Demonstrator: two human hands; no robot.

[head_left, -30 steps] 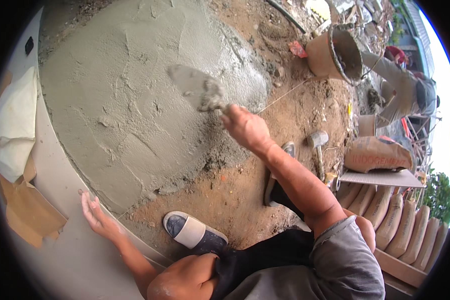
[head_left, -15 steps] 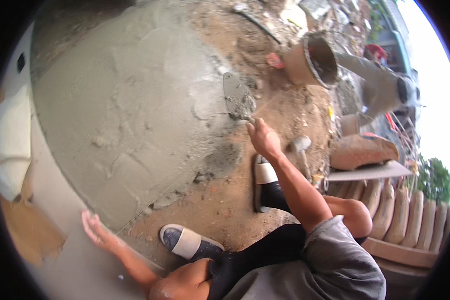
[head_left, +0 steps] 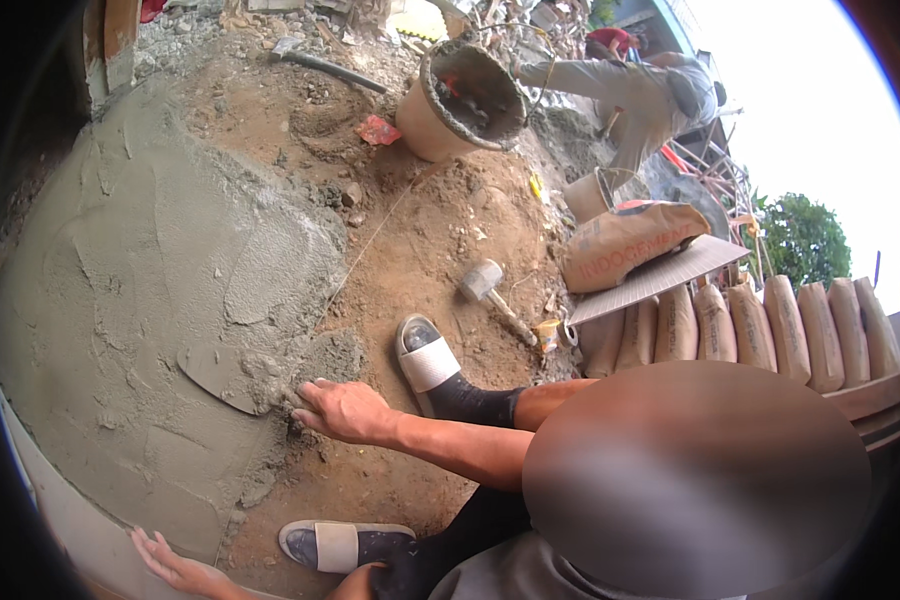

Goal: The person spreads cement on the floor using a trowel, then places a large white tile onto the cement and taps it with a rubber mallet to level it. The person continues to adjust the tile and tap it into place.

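Note:
Grey wet mortar (head_left: pixel 120 310) spreads over the ground on the left, with ridges and smear marks on its surface. My right hand (head_left: pixel 348 412) is closed round the handle of a trowel (head_left: pixel 218 376), whose blade lies flat on the mortar near its right edge. Lumps of mortar cling to the blade where it meets the handle, and my fingers hide most of that handle. At the lower left, my left hand (head_left: pixel 172 566) is open with its fingers spread, beside the mortar's near edge and the pale smooth slab (head_left: pixel 65 515). It holds nothing.
A mortar-caked bucket (head_left: pixel 425 120) stands on the dirt ahead, with a thin string (head_left: pixel 375 235) stretched nearby. A mallet (head_left: pixel 482 282) lies beyond my sandalled foot (head_left: pixel 430 365). At right are a cement bag (head_left: pixel 620 250) on a board and several upright bags (head_left: pixel 715 325). A person (head_left: pixel 660 95) bends behind.
My right hand has brought the trowel from the mortar's dirt-side edge further onto the mortar. The view has swung, showing more of the bucket and bags. My left hand stays open near the slab.

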